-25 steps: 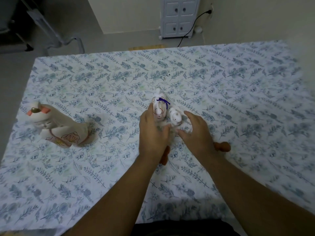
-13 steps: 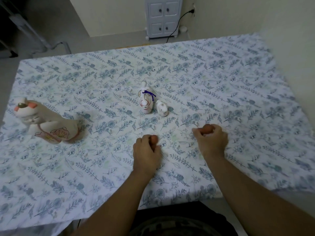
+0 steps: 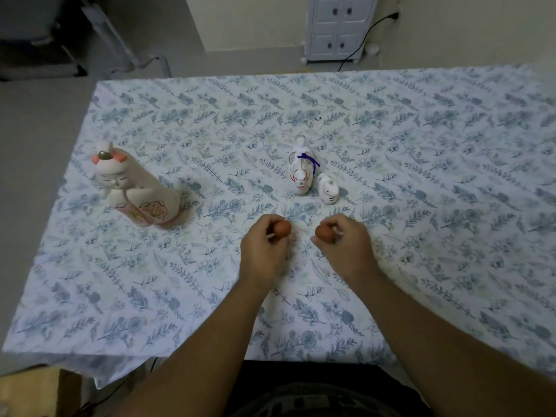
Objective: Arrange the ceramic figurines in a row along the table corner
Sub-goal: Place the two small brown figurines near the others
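A large white cat figurine (image 3: 137,188) with pink ears and a flower pattern stands near the table's left edge. At mid-table a white fox figurine (image 3: 301,170) with a purple cord stands beside a tiny white figurine (image 3: 329,188) on its right. My left hand (image 3: 264,251) is closed around a small brown figurine (image 3: 282,228). My right hand (image 3: 346,246) is closed around a second small brown figurine (image 3: 325,233). Both hands sit just in front of the white pair, a short gap between them.
The table carries a blue floral cloth (image 3: 421,176); its left edge runs by the cat and its near edge lies at my body. A white cabinet (image 3: 340,25) with a black cable stands on the floor beyond. A metal frame (image 3: 120,46) stands at the back left.
My hands left the white fox pair, drew back toward me and each closed on a small brown figurine. They have since come closer together. The view shifted.
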